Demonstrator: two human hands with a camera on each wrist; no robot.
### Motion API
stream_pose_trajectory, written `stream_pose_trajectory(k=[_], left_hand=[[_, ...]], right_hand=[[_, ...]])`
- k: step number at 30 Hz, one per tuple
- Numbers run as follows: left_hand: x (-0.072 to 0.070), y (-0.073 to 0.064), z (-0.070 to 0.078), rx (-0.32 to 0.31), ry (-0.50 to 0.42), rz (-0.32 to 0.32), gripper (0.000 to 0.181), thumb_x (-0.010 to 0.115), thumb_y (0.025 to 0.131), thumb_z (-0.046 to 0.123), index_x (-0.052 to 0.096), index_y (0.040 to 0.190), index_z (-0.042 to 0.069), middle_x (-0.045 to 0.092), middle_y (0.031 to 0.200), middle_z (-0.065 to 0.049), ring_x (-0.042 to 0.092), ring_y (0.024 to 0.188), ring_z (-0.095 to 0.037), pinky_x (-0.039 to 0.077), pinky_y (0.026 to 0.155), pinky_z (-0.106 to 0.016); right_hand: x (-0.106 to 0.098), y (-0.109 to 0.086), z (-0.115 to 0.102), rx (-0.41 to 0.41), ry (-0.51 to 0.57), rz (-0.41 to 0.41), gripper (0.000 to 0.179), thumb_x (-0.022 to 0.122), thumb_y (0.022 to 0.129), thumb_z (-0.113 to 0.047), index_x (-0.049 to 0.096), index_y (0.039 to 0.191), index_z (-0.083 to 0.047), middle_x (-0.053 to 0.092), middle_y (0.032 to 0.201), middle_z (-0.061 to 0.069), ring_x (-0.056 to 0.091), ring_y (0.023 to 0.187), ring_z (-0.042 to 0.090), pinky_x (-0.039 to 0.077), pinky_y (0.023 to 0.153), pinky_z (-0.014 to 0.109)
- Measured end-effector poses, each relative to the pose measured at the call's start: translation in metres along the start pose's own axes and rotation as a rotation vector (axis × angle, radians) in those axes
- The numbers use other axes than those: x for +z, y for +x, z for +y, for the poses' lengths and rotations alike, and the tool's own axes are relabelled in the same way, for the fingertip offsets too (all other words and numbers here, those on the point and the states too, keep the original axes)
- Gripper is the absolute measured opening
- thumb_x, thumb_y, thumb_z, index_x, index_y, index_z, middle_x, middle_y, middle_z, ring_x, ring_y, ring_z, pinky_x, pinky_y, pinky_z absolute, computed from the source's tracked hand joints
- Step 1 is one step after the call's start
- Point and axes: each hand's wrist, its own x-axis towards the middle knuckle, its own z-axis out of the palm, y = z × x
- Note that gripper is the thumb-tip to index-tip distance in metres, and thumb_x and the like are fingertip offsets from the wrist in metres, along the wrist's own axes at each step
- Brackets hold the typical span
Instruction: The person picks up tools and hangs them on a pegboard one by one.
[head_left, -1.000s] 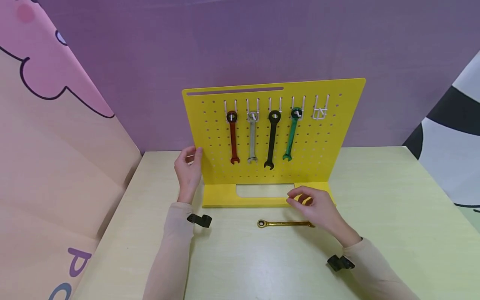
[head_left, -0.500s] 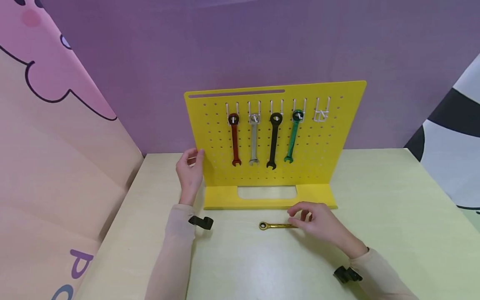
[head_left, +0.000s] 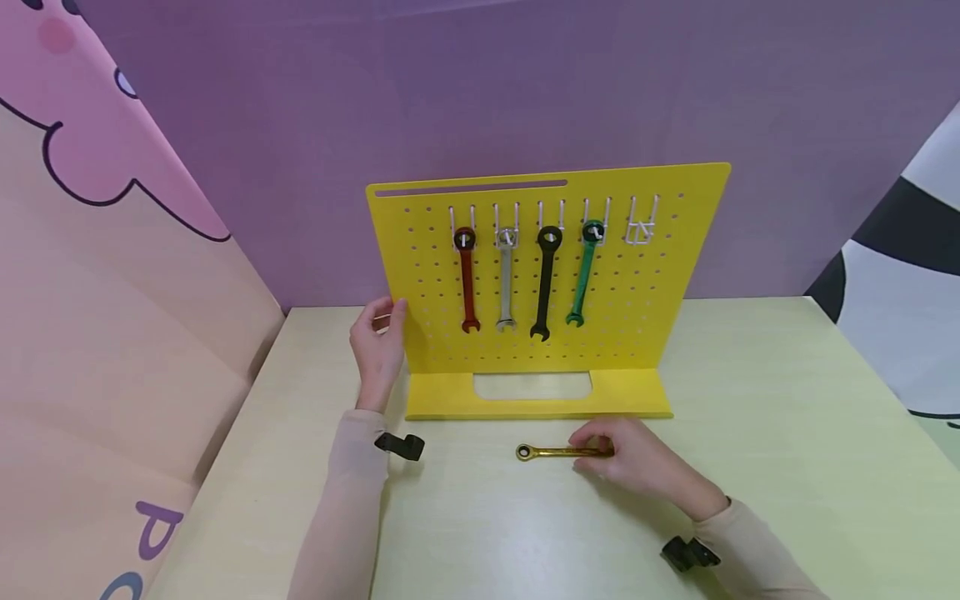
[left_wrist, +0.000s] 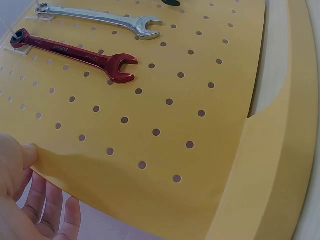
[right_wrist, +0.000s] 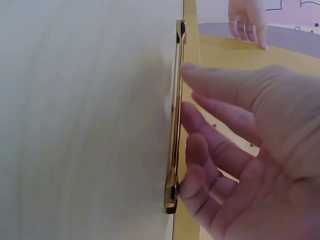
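Note:
A gold combination wrench (head_left: 551, 452) lies on the table in front of the pegboard. My right hand (head_left: 633, 458) is over its right end, curved fingers and thumb on either side with a visible gap. In the right wrist view the thumb tip (right_wrist: 189, 70) is close against the wrench; whether it touches, I cannot tell. My left hand (head_left: 377, 354) holds the left edge of the yellow pegboard (head_left: 442, 392), thumb on the front face, fingers behind. Red (head_left: 468, 287), silver (head_left: 506, 287), black (head_left: 546, 287) and green wrenches (head_left: 583, 279) hang from hooks there.
A white hook (head_left: 641, 232) at the board's right end carries no wrench. The board's base stands on the pale table (head_left: 480, 525). A purple backdrop (head_left: 480, 83) rises behind, with printed panels on both sides.
My right hand has come down and toward me from the board's base to the gold wrench. The left hand keeps its place on the board edge. The gold wrench has not moved.

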Motion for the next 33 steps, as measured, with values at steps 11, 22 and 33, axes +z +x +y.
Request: stream_pose_trajectory(k=[11, 22, 33], left_hand=[[-0.0019, 0.0015, 0.0005, -0.003, 0.017, 0.015, 0.030, 0.071, 0.104, 0.024, 0.074, 0.122, 0.000, 0.072, 0.120, -0.019, 0.065, 0.102, -0.031, 0.051, 0.080, -0.017], [-0.0009, -0.0003, 0.0012, -0.007, 0.016, 0.008, 0.032, 0.070, 0.105, 0.025, 0.073, 0.122, -0.002, 0.072, 0.120, -0.020, 0.064, 0.104, -0.033, 0.050, 0.079, -0.016], [0.0009, -0.0031, 0.0019, -0.003, 0.026, 0.011, 0.031, 0.070, 0.105, 0.025, 0.073, 0.122, -0.001, 0.072, 0.120, -0.020, 0.063, 0.101, -0.028, 0.050, 0.079, -0.015]], right_hand=[[0.0034, 0.0029, 0.0050, 0.057, -0.036, 0.001, 0.005, 0.083, 0.092, -0.018, 0.085, 0.097, -0.018, 0.075, 0.091, -0.012, 0.054, 0.077, 0.002, 0.046, 0.070, 0.022], [0.0039, 0.0009, 0.0048, 0.068, -0.037, 0.023, 0.003, 0.085, 0.091, -0.018, 0.084, 0.093, -0.019, 0.074, 0.089, -0.013, 0.053, 0.078, 0.005, 0.044, 0.071, 0.023], [0.0039, -0.0023, -0.0022, 0.096, -0.100, 0.008, 0.009, 0.082, 0.094, -0.016, 0.077, 0.088, -0.022, 0.063, 0.080, -0.012, 0.049, 0.072, 0.006, 0.040, 0.067, 0.024]])
